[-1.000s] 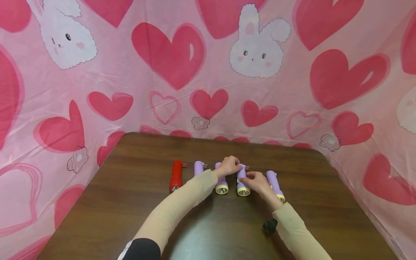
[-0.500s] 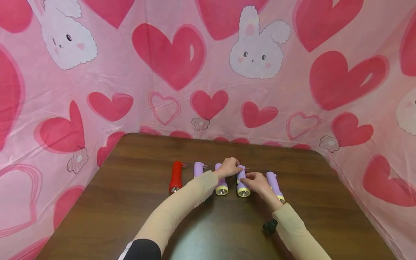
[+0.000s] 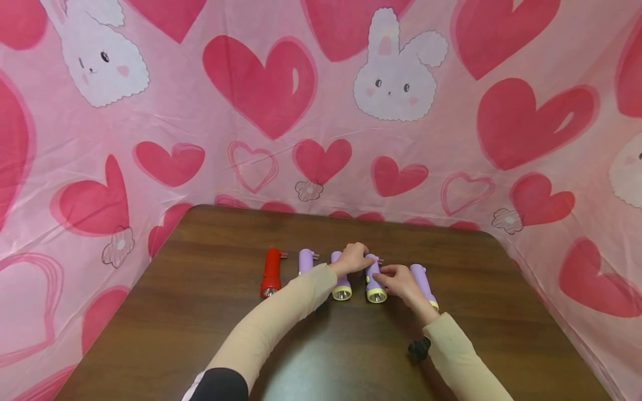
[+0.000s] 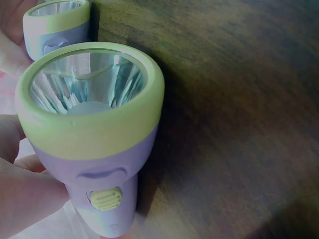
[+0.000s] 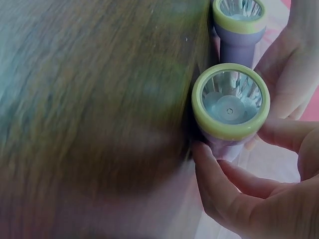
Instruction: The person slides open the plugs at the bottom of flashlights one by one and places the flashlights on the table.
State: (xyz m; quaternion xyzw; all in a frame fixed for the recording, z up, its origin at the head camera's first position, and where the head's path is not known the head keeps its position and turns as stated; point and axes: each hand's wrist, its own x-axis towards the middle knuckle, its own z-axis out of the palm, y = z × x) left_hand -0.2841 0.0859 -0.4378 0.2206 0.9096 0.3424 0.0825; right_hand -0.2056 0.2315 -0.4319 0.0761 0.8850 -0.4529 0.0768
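A purple flashlight (image 3: 373, 273) with a pale yellow front ring lies on the brown table (image 3: 331, 356), lens end facing me. Reaching over from the left, my left hand (image 3: 353, 258) has its thumb and fingers at the tail end, beside the plug prongs. My right hand (image 3: 399, 280) pinches the body from the right; in the right wrist view its thumb and fingers (image 5: 214, 174) hold it just behind the yellow ring. Under my left hand lies another purple flashlight (image 3: 342, 288), large in the left wrist view, with a ribbed yellow switch (image 4: 106, 198).
A red flashlight (image 3: 272, 270) lies at the row's left, then a purple flashlight (image 3: 306, 260) partly hidden by my left sleeve. Another purple flashlight (image 3: 421, 281) lies at the right, partly behind my right hand. A pink heart-patterned cloth (image 3: 341, 122) surrounds the table.
The lens end of the pinched flashlight has shifted very slightly right, along with my right hand and wrist. My left hand and the other flashlights stay put.
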